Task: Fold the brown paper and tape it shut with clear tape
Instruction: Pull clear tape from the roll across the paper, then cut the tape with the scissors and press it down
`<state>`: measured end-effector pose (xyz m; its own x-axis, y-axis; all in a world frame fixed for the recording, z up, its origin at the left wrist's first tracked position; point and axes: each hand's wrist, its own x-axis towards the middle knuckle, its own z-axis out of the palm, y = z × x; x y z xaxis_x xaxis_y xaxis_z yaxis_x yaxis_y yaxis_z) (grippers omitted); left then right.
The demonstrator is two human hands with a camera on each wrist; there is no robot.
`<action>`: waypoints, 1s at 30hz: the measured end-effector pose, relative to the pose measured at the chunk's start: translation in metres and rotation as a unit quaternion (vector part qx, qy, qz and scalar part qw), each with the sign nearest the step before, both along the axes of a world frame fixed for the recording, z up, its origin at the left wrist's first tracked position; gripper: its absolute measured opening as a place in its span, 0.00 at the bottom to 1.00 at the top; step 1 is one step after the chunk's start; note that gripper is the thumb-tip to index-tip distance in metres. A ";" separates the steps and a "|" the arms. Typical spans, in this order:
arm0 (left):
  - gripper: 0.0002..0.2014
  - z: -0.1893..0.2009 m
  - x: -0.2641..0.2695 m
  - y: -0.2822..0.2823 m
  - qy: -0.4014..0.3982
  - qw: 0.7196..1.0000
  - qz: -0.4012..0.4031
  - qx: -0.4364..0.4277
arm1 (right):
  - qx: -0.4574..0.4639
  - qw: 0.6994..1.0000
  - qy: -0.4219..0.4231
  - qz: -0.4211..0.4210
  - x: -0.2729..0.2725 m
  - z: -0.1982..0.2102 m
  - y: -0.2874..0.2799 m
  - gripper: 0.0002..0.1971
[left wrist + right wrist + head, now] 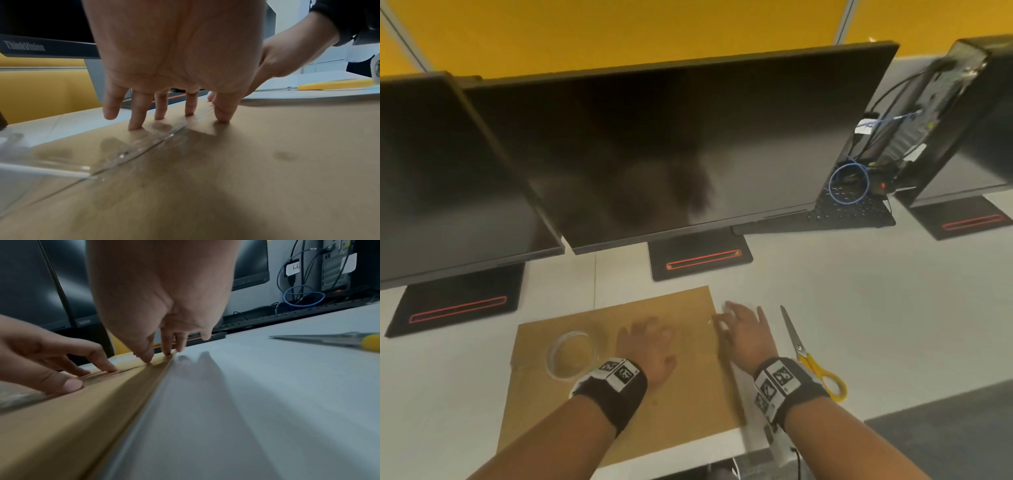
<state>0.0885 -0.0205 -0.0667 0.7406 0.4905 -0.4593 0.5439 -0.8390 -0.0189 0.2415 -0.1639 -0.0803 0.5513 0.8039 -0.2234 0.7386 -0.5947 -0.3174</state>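
Observation:
The brown paper (688, 411) lies folded flat on the white desk. A strip of clear tape (139, 147) runs glossy along its seam. My left hand (654, 337) presses on the paper with spread, straight fingers (135, 125) beside the strip. My right hand (732, 325) touches the paper's right edge, thumb and fingertips (149, 359) pressing down there. The clear tape roll (571, 354) rests on the paper, left of my left wrist. Both hands hold nothing.
Yellow-handled scissors (808, 353) lie on the desk just right of my right hand. Several dark monitors (671, 154) on black stands (700, 262) line the back. A keyboard (852, 209) and cables sit at the back right. The desk's front edge (893, 407) is near.

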 end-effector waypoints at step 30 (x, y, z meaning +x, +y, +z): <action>0.25 0.013 0.006 -0.002 -0.075 0.984 0.123 -0.107 | 0.160 0.972 0.112 -0.130 0.019 0.025 0.010 0.07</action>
<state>0.0944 -0.0229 -0.0532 0.6787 0.5674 -0.4663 0.7143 -0.6575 0.2397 0.2602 -0.1539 -0.0548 0.7119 0.6914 -0.1232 0.4667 -0.5969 -0.6526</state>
